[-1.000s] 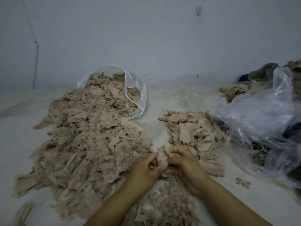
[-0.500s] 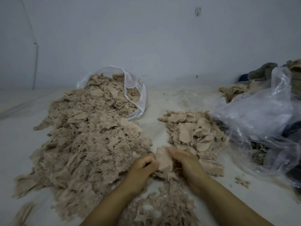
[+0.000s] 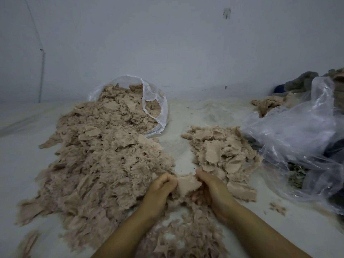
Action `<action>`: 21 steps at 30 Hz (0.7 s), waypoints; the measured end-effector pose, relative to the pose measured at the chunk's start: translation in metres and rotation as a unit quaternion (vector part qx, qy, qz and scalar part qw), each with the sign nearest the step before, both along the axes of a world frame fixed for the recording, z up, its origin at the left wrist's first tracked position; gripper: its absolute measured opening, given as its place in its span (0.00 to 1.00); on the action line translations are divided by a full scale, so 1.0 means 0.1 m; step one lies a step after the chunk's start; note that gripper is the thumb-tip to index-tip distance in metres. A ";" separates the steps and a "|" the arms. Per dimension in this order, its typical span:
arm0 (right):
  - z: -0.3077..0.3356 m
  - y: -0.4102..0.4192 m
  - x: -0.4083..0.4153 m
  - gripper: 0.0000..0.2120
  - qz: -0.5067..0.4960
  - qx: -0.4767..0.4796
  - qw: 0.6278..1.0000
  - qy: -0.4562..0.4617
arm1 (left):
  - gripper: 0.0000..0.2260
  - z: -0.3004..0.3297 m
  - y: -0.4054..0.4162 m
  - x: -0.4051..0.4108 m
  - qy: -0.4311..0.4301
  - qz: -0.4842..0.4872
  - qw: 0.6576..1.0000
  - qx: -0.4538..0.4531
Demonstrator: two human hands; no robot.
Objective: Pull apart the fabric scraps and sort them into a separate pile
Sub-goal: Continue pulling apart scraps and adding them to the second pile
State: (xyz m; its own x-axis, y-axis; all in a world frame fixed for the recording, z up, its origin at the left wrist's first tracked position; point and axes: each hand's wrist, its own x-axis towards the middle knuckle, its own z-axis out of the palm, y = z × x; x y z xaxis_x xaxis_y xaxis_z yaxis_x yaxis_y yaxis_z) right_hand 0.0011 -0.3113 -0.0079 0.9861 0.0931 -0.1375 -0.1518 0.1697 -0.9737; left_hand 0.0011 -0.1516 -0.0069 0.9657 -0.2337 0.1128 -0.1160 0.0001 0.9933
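Right now we hold one fabric scrap (image 3: 187,185) between us: our left hand (image 3: 161,188) pinches one edge and our right hand (image 3: 212,189) grips the other, so we can tug it apart. It sits between the big messy heap (image 3: 104,161) and the small sorted pile (image 3: 223,149) on the counter (image 3: 178,146).

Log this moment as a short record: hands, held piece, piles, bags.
left hand: curled, gripping one end of the held scrap
right hand: gripping the other end of the same scrap
held scrap: beige fabric piece stretched between both hands
large pile: tangled beige scraps on the person's left, spilling from a clear bag
small pile: flatter, separated scraps on the right, just beyond the right hand
crumpled plastic bag: far right, beside the small pile
surface: pale, dusted with fibres
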 end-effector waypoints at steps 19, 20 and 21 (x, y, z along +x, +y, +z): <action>0.05 0.02 0.00 0.08 -0.126 -0.044 0.984 -0.117 | 0.16 -0.03 0.01 0.06 -0.018 0.026 1.000 0.002; 0.05 -0.01 0.01 0.08 -0.141 -0.040 0.982 -0.115 | 0.16 -0.04 0.02 0.06 -0.018 0.029 0.999 0.005; 0.05 -0.02 0.02 0.09 -0.148 -0.038 0.982 -0.113 | 0.16 -0.04 0.03 0.07 -0.018 0.021 1.000 0.008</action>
